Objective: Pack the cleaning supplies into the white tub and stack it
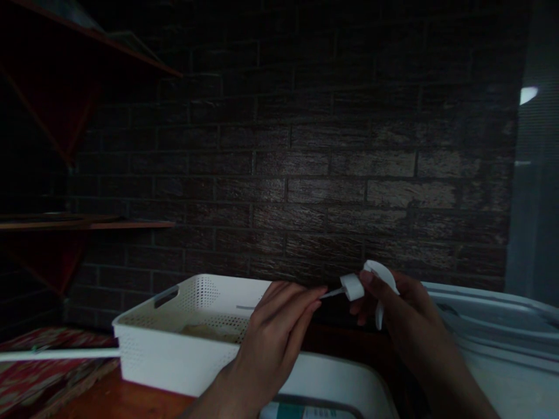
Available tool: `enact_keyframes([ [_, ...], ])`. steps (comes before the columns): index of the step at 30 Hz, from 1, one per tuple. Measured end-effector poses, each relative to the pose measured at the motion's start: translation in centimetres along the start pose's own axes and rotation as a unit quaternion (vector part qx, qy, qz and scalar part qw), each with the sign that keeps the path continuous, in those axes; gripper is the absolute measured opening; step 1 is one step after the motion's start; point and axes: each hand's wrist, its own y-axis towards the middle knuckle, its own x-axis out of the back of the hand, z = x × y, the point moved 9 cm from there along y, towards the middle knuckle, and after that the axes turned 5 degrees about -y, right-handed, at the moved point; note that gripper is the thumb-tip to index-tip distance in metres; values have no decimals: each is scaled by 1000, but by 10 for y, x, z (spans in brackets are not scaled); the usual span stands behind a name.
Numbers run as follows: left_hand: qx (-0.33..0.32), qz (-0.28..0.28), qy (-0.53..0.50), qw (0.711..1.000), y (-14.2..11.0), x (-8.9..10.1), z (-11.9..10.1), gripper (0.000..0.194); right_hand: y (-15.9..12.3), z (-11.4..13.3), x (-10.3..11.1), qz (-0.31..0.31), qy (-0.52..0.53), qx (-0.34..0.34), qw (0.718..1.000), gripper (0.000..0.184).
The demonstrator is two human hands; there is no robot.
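Observation:
My right hand is closed around a white spray-trigger head, held sideways with its cap pointing left. A thin clear dip tube sticks out of the cap toward my left hand. The left fingers are stretched out together, with the fingertips touching the end of the tube. Both hands hover just above the right end of a white perforated plastic basket.
A dark brick wall fills the background. Red-brown shelves hang at left. A white rod lies over a patterned red cloth at lower left. White lidded bins sit at right and below the hands.

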Motion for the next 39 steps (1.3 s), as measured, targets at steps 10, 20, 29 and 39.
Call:
enact_keyframes([
  [10,60,34,-35,997,3,10,18,33,0,7,20,-88,20,-5,996,34],
  [20,221,68,-146,962,2,2,45,24,-14,37,20,-97,-128,83,983,46],
  [29,353,157,-424,819,-17,-44,54,34,-23,49,28,-25,-148,62,987,42],
  [39,391,276,-568,669,-36,-71,29,32,-4,87,69,-97,-304,94,943,41],
])
